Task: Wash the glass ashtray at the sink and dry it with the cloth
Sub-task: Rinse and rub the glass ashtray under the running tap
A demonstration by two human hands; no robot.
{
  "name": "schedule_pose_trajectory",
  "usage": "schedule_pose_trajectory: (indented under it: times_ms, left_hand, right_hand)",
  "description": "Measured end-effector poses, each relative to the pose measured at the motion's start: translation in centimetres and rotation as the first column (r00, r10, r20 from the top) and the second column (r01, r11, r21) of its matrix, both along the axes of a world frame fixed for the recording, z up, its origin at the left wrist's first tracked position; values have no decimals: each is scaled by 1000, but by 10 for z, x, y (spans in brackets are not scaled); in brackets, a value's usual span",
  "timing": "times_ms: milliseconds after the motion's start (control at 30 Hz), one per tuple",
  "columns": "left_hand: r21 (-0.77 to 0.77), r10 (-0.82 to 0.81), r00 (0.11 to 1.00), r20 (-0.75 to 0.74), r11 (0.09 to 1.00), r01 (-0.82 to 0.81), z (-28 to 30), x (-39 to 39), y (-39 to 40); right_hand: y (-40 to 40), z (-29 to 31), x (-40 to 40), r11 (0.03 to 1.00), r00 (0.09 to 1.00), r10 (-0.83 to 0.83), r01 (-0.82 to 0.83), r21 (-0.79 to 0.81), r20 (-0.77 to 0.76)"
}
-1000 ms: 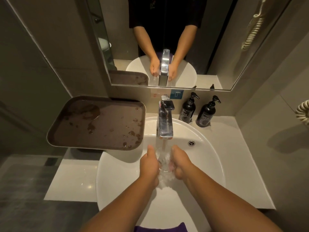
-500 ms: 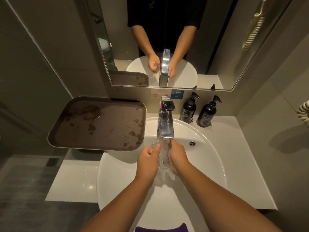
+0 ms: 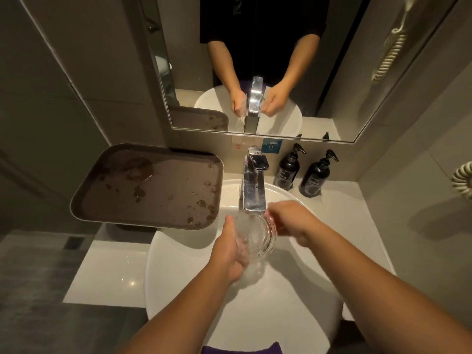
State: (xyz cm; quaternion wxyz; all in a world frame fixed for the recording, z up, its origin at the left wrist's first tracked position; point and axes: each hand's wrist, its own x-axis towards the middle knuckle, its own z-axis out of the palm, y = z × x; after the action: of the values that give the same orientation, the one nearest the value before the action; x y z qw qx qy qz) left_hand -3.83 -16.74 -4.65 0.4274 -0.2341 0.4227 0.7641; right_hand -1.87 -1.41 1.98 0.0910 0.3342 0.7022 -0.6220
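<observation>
counter (image 3: pixel 342 226): white top running along the wall; everything sits on it, so nothing much to say there.
mirror (image 3: pixel 370 72): I can see my own two hands doubled up behind the tap.
sink (image 3: pixel 178 277): white bowl, water splashing in the middle.
tray (image 3: pixel 150 185): brown, wet with droplets, hanging partly over the sink's left rim. Not moved.
tap (image 3: pixel 252 185): running, stream landing straight on the glass.
bottles (image 3: pixel 288 167): two black pump ones by the wall, untouched.
cloth (image 3: pixel 242 350): purple edge at the very bottom, near rim. Not needed yet.
ashtray (image 3: pixel 258 235): here's what changed. Half a second ago it was squeezed edge-on between my palms; now it's tipped so the open bowl faces the stream, just under the spout.
left hand (image 3: pixel 229 251): curled around the ashtray's left side and underneath, holding it.
right hand (image 3: pixel 293 221): swung out to the right, fingers pinching the far rim, loosely bent.
my read: still rinsing, probably turning it to flush the inside. Drying comes after.
</observation>
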Motion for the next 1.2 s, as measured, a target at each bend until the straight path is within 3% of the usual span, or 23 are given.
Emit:
schedule_pose_trajectory:
  times_ms: [100,200,300,367,567,733,833,933,1000,1067,1133,1200]
  left_hand:
    - [-13,-40,999,-4,999,40,0,-3,1]
    - [-56,-64,997,-51,997,61,-2,-3,0]
    - [-111,-90,992,-92,991,80,-5,-3,-4]
    - [-191,-102,988,-113,978,79,-7,-3,-6]
    - [-238,-106,986,-131,969,73,-8,-5,-14]
    - [-294,-46,992,-119,956,9,-5,-4,-17]
    - [-319,-49,992,-120,948,8,-2,-3,-20]
    - [-346,-89,984,-152,938,31,-2,-4,-25]
    - [-357,-134,972,-193,933,57,-2,-3,-27]
    - [-353,-171,956,-239,932,78,-1,-3,-29]
    - [-368,-221,927,-303,924,100,1,-3,-28]
    - [-406,-292,870,-397,906,119,4,-3,-28]
  right_hand:
    - [22,37,-13,933,959,-37,133,334,-280]
    - [22,78,-31,756,869,221,135,641,-444]
    - [10,94,-48,498,756,614,-150,854,-225]
    - [2,87,-53,304,689,725,-299,905,-16]
    - [-6,53,-32,225,671,741,-243,943,-4]
    - [-6,49,-30,337,698,714,-263,904,-63]
    - [-6,43,-23,566,703,649,-192,802,-290]
    - [-7,22,-3,817,862,257,47,575,-436]
    - [-7,2,13,882,941,-25,179,435,-337]
    - [-9,-15,30,963,988,-138,149,225,-63]
    - [-13,-27,48,998,979,-64,64,9,195]
    - [-16,-33,60,992,951,42,-5,-123,305]
